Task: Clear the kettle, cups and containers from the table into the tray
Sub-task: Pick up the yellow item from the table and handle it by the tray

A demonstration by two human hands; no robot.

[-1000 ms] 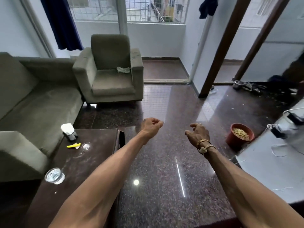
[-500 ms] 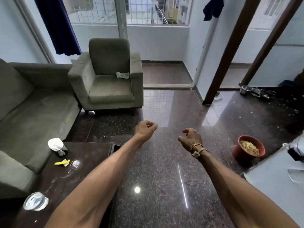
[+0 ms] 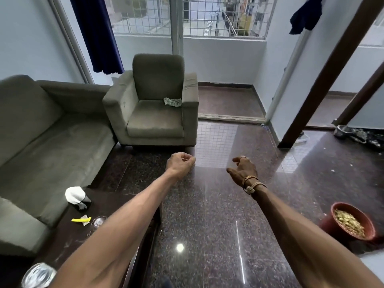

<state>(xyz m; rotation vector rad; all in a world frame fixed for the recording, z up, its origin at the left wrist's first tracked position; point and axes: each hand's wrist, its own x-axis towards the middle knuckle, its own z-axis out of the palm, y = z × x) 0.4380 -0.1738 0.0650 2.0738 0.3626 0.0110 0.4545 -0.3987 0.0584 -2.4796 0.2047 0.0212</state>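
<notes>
Left grip [image 3: 180, 163] is curled into a fist and holds nothing. Right grip [image 3: 243, 171] hangs loose with bent fingers and holds nothing. Both are out over the shiny floor [image 3: 207, 225], to the right of the dark counter [image 3: 62, 242]. A glass cup [image 3: 38, 275] sits on the counter's near end. A small container [image 3: 75, 197] with a white top sits at the far end, with a yellow scrap [image 3: 81, 219] near it.

no readable text, label, brand or number anywhere (yellow strip [image 3: 80, 220] on the table [image 3: 62, 242] too small to tell)
</notes>
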